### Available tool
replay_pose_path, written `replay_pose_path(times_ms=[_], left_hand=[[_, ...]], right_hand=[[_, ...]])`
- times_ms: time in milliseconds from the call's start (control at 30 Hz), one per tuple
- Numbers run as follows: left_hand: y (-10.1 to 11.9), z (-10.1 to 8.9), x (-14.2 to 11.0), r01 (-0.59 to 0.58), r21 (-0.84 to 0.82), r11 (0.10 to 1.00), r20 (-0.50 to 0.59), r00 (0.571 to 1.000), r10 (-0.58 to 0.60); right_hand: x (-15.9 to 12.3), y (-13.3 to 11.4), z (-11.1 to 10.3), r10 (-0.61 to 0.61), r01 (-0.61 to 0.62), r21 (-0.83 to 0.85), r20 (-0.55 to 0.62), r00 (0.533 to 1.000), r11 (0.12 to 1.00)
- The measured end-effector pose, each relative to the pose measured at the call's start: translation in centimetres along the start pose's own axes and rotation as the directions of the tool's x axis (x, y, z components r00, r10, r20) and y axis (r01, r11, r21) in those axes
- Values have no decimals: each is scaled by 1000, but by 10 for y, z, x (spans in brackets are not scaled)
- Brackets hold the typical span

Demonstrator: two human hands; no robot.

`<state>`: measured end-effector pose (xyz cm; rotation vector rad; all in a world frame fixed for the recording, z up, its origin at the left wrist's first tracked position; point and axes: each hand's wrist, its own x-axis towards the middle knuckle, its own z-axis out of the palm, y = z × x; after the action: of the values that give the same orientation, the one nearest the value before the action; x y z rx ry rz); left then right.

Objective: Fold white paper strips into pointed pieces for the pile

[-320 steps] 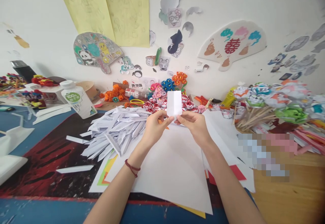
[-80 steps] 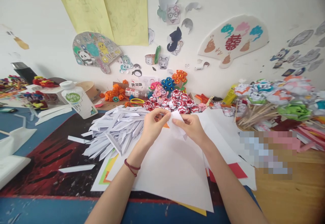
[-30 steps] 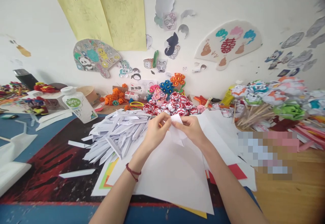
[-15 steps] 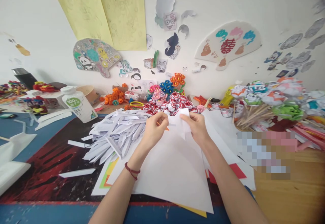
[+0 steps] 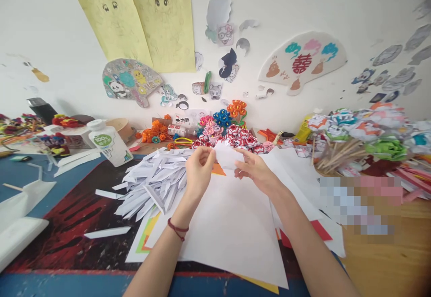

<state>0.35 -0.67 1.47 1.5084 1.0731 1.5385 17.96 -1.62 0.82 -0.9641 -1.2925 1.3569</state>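
A small piece of white paper (image 5: pixel 226 158) is held up between my two hands, above a large white sheet (image 5: pixel 232 225). My left hand (image 5: pixel 199 169) is closed in a pinch at the paper's left edge. At its right edge, the fingers of my right hand (image 5: pixel 254 169) are loosely bent and touch the paper, the upper finger near its top corner. An orange piece (image 5: pixel 218 169) shows just beneath the paper. Left of my left hand lies a heap of folded white paper strips (image 5: pixel 155 176).
Behind my hands stand red-and-white paper flowers (image 5: pixel 237 135) and orange flowers (image 5: pixel 237 107). A white bottle (image 5: pixel 109 142) is at the left. Stick-stemmed paper flowers (image 5: pixel 357 131) crowd the right. A dark red mat (image 5: pixel 70 225) lies under the sheets, and a wall rises behind.
The paper has turned to show a wider face between my hands. My right hand's fingers have loosened and spread from their earlier pinch. The camera view has shifted slightly.
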Motion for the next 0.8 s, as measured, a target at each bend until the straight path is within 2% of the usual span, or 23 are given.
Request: replay_pose_path(times_ms=[67,167,233,300,400,500,600,667,733,800], left_hand=[[0,2,-1,49,-64,997,-10,999,-49],[2,6,-4,133,-167,977,69,990,-123],[4,8,-6,167,-200,966,126,982,-144],[4,10,-8,154,-167,974,141,981,-131],[1,13,-8,116,-39,993,145,983,-109],[-3,15,-9,80,100,992,181,979,-97],[-4,15,-10,-29,271,962,216,976,-31],[-2,12,-10,-143,406,903,243,969,44],[1,8,-10,-271,523,808,245,956,161],[4,2,-8,-421,621,661,281,907,313]], right_hand=[[-1,0,2,59,-61,25,54,997,998],[-1,3,8,103,-111,60,127,987,992],[1,5,11,50,-56,83,73,996,995],[3,7,12,-15,18,99,-29,999,995],[5,8,11,-84,99,102,-137,987,990],[5,8,10,-159,167,45,-154,975,985],[4,7,11,-206,206,-23,-182,961,978],[4,7,9,-228,218,-72,-213,950,973],[4,7,6,-241,215,-130,-234,942,968],[5,6,2,-234,193,-179,-247,940,965]])
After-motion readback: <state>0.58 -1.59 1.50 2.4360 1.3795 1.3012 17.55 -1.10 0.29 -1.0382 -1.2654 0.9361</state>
